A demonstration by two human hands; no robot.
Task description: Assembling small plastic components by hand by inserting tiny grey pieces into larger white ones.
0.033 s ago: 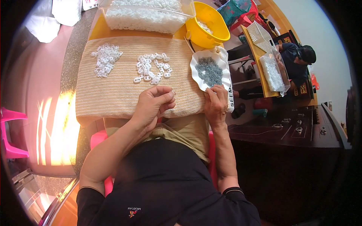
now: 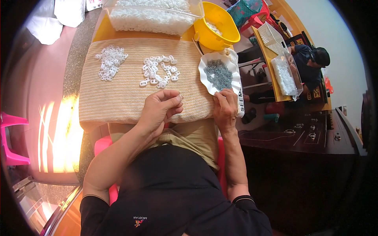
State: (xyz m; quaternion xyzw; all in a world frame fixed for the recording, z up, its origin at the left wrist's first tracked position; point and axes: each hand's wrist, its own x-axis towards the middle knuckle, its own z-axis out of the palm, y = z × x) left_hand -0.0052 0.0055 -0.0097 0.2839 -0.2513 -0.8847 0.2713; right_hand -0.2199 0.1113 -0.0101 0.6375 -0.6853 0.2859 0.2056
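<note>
White scalloped dish (image 2: 203, 78) of grey pieces (image 2: 219, 75) on right side of cloth-covered worktop (image 2: 118, 98), with curled right hand (image 2: 225, 112) of indeterminable grip at near rim, and pinched left hand (image 2: 159, 108) near white two-holed pieces (image 2: 152, 69), with any pinched item too small to tell.

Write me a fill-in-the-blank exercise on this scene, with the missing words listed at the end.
1. The white dish has the person's ____ hand at its near rim.
2. The loose white pieces on the striped cloth lie in ____ separate groups.
3. The big clear bin is filled with pieces coloured ____.
4. The tub just right of that bin is ____.

Missing words: right; two; white; yellow.
</note>
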